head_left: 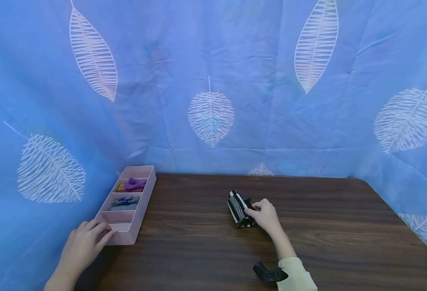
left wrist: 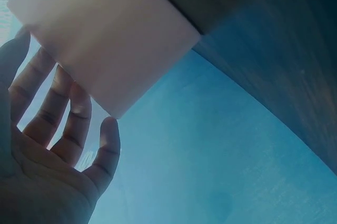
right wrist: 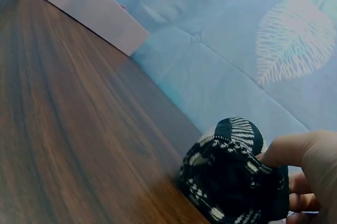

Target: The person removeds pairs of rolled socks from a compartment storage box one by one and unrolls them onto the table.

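A patterned black-and-white knitted bundle (head_left: 238, 208) is pinched between the right hand (head_left: 267, 216)'s thumb and fingers at the middle of the tabletop (head_left: 199, 246). The near-end rim of a pink compartment tray (head_left: 142, 210) is touched by the left hand (head_left: 84, 244), its fingers loosely extended; pens (head_left: 126, 200) are held inside.

Tray (head_left: 142, 208), 8 o'clk: smooth plastic, matt-ish. Striped bundle (head_left: 238, 208), 5 o'clk: knit cloth, rough txtr. Tabletop (head_left: 191, 226), 6 o'clk: smooth wood-grain. Backdrop (head_left: 213, 60), 12 o'clk: creased cloth.
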Tool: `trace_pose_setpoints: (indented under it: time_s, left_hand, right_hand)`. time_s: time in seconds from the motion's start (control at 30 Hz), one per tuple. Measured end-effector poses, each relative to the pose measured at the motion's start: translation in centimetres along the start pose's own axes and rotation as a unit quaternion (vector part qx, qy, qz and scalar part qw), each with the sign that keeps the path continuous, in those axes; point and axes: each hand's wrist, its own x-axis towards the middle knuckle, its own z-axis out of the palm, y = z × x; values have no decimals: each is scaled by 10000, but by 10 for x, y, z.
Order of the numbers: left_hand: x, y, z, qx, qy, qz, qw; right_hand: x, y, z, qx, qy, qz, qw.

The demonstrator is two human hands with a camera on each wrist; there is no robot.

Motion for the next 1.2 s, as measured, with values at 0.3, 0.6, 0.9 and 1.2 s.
trace_pose_setpoints:
  time_s: [0.3, 0.6, 0.9, 1.2]
  left_hand:
    - [2, 0, -4, 60, -59, 54, 10000]
    - [11, 22, -11, 348, 703, 791, 9938]
    - [40, 63, -17, 117, 1419, 1996, 9695]
    - [76, 113, -14, -159, 1502, 2418, 9585]
  right_hand:
    - [3, 7, 3, -83, -125, 610, 9980]
    - [4, 11, 3, -203, 268, 573, 9978]
    - [2, 12, 5, -378, 274, 359, 9983]
    - [4, 14, 5, -361, 203, 145, 9990]
